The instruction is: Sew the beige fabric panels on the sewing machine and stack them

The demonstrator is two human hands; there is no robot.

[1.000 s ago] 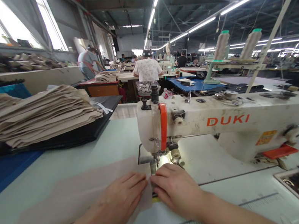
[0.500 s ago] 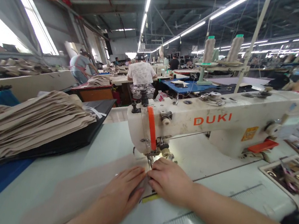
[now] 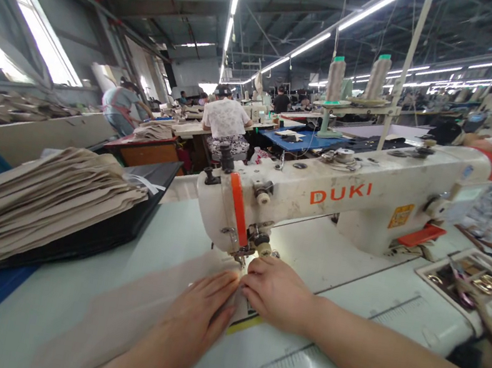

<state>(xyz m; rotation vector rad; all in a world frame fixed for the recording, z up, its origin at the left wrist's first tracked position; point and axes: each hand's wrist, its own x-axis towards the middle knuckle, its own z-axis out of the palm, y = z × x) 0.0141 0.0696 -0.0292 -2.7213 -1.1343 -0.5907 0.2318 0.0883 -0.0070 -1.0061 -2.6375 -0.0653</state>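
A thin beige fabric piece (image 3: 135,298) lies flat on the pale sewing table (image 3: 328,363), running under the needle of a white DUKI sewing machine (image 3: 339,194). My left hand (image 3: 199,312) lies flat on the fabric, fingers stretched toward the needle. My right hand (image 3: 277,292) rests palm down just right of it, fingertips pressed on the fabric edge at the presser foot. The fingertips of both hands almost touch.
A tall stack of beige cut pieces (image 3: 33,203) sits on a black tray (image 3: 135,215) at the left. A tray of small tools (image 3: 471,281) stands at the right. Two thread cones (image 3: 336,76) rise behind the machine. Other people work at tables farther back and at the right.
The view has shifted, so the machine and hands sit farther left in the frame. Both hands stay flat on the fabric at the needle, a little closer to the presser foot.
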